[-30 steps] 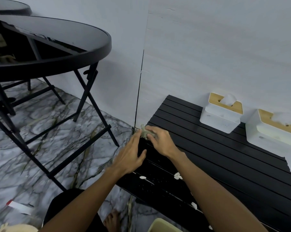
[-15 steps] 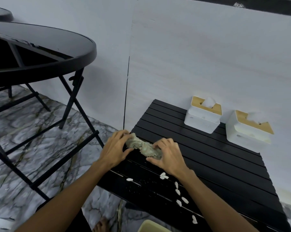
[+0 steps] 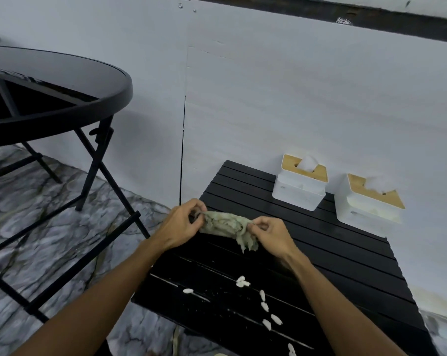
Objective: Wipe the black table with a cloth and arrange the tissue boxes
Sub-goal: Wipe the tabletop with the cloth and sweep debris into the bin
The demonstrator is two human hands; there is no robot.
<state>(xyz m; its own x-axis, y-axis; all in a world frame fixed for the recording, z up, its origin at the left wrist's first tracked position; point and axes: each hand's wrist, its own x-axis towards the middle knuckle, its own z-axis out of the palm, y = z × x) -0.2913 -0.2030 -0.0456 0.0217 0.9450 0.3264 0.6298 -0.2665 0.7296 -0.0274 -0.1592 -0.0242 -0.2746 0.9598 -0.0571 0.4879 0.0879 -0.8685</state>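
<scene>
A low black slatted table [image 3: 332,265] stands against the white wall. Just above its left part, a crumpled grey-green cloth [image 3: 227,226] is stretched between my hands. My left hand [image 3: 182,226] pinches the cloth's left end and my right hand [image 3: 269,233] pinches its right end. Two white tissue boxes with wooden lids sit at the table's far edge: one [image 3: 300,186] nearer the middle, the other [image 3: 368,201] to its right, both with tissue poking out. Several small white scraps [image 3: 264,304] lie on the near slats.
A taller round black table [image 3: 63,104] with crossed folding legs stands to the left on the grey marbled floor [image 3: 50,227]. The white wall runs directly behind the low table and the boxes.
The cloth was bunched under my hands at the table's left edge; now it is lifted and pulled out between both hands. My view has tilted up, showing more wall.
</scene>
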